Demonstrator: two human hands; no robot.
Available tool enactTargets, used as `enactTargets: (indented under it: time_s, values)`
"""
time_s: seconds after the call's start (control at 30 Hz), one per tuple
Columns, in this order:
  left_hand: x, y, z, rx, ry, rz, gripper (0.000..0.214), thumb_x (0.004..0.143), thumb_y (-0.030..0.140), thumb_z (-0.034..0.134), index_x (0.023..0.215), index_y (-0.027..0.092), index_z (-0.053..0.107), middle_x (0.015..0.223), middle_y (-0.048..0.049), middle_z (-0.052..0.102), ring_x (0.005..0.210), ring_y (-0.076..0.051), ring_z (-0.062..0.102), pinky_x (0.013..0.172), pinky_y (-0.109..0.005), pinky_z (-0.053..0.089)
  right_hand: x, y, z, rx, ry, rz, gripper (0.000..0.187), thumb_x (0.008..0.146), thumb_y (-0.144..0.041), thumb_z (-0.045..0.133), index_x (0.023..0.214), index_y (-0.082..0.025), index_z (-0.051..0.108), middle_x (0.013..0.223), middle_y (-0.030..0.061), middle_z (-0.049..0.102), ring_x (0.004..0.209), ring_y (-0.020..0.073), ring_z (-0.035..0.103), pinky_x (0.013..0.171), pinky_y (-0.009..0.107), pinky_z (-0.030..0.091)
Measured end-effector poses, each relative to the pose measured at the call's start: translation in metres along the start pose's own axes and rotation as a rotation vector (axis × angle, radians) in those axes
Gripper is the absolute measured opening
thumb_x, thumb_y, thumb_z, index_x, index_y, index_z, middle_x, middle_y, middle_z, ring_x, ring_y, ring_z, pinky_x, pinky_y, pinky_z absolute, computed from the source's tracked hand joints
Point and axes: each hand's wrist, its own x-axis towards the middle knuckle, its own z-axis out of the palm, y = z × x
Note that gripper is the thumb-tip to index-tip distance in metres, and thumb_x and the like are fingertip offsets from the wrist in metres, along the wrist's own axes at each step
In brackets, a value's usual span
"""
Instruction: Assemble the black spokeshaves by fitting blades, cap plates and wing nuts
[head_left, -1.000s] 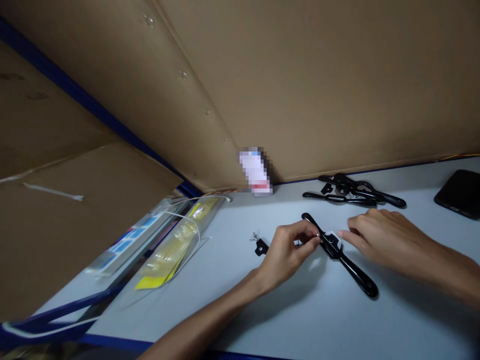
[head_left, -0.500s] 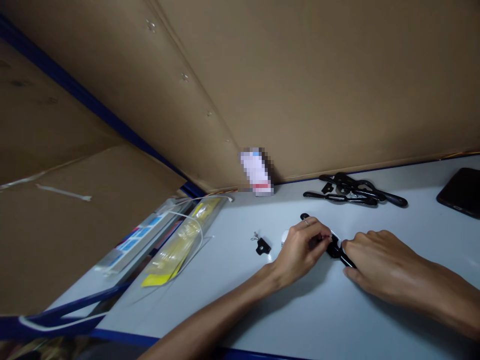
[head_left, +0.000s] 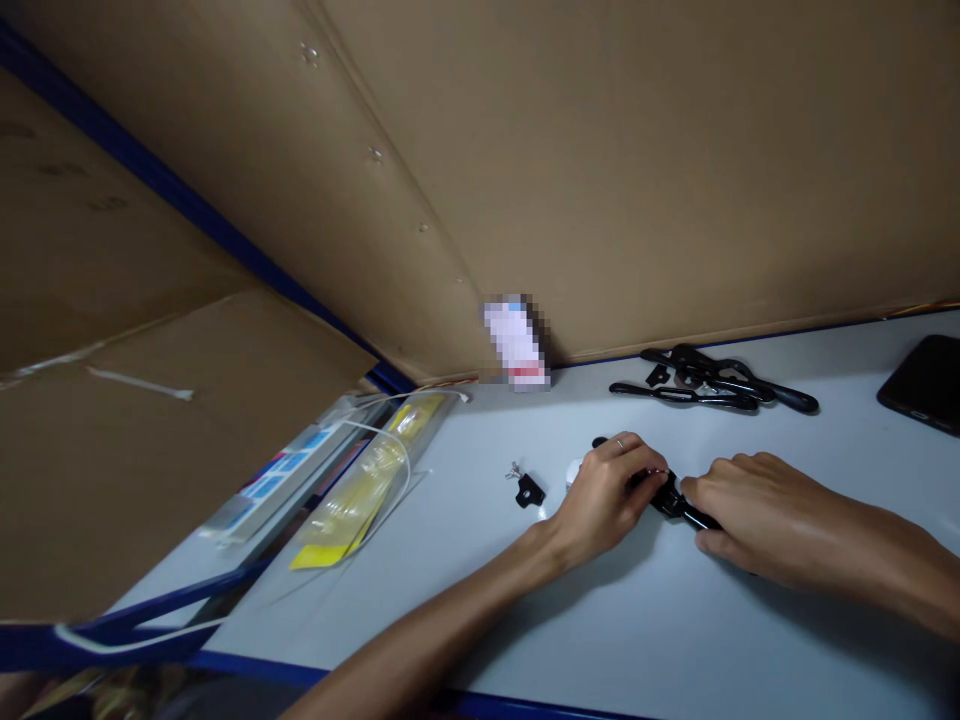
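Observation:
A black spokeshave [head_left: 666, 500] slants over the white table between my two hands. My right hand [head_left: 757, 510] is closed round its near handle. The fingertips of my left hand [head_left: 611, 490] are pinched together at the middle of its body; whatever small piece they hold is mostly hidden. The far handle's tip [head_left: 599, 442] sticks out beyond my left hand. Left of that hand lie a small black cap plate [head_left: 530, 491] with a hole and a silver thumb screw [head_left: 514, 469]. A white object [head_left: 574, 471] is partly hidden behind the left hand.
Several black spokeshaves [head_left: 724, 385] lie heaped near the cardboard wall [head_left: 675, 180]. A black phone [head_left: 922, 385] is at the right edge. On the left are a clear bag with yellow contents [head_left: 367, 490], a white cable [head_left: 409, 455] and a blue frame bar [head_left: 255, 660]. A blurred-out box [head_left: 517, 345] stands behind.
The spokeshave has turned slightly and lies flatter, its near end shifted right along with my right hand. My left fingertips stay at its middle. The whole view has shifted a little.

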Motion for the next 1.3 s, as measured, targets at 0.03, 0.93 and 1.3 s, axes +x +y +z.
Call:
enactTargets:
  time_s: [0.03,0.93,1.3]
  values:
    - [0.000,0.001,0.000,-0.014,-0.005,-0.008,0.012,0.093,0.011,0.059,0.090,0.017,0.069,0.083,-0.0042,0.068,0.080,-0.017,0.062,0.073,-0.030,0.052,0.000,0.004,0.002,0.000,-0.001,-0.002,0.015,0.087,-0.016,0.057,0.094,-0.017,0.070,0.091,0.0129,0.073,0.083,0.0310,0.068,0.066,0.037,0.039]
    - [-0.006,-0.002,-0.016,0.142,-0.102,0.243,0.020,0.101,0.012,0.048,0.097,0.016,0.067,0.076,-0.0046,0.065,0.071,-0.016,0.056,0.063,-0.028,0.047,0.002,-0.003,0.000,0.206,-0.075,0.030,0.016,0.089,-0.014,0.055,0.097,-0.012,0.068,0.094,0.0144,0.067,0.087,0.0265,0.064,0.064,0.034,0.041]
    - [-0.013,-0.001,-0.006,0.162,-0.037,0.137,0.012,0.101,0.021,0.056,0.109,0.016,0.063,0.083,-0.0043,0.063,0.078,-0.017,0.058,0.068,-0.029,0.050,0.001,-0.003,0.002,0.215,-0.081,0.051,0.017,0.089,-0.014,0.053,0.097,-0.013,0.068,0.095,0.0142,0.066,0.087,0.0265,0.064,0.066,0.034,0.043]
